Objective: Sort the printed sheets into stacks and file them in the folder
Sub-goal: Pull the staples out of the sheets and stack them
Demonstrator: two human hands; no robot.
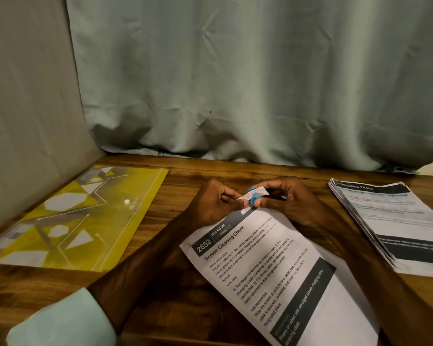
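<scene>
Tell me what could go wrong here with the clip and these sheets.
1. The left hand pinches a corner of the sheets while the right hand pinches the blue clip on it; the bent corner could crease or tear.
2. The stack on the right is fanned out beside the right arm; a brush might scatter it.

- Folder (73, 216) lies flat at the left of the worktop (185, 176), its far edge near the side panel (23, 96).
- Centre sheets (273, 270) lie at front middle, turned at an angle.
- Fanned stack (398, 221) lies on the right, well apart from the folder.
- Left hand (215, 201) and right hand (285, 198) meet at the centre sheets' far corner, with a small piece (253, 196) pinched between them.
- Curtain (235, 83) hangs behind, touching the worktop's back edge.
</scene>
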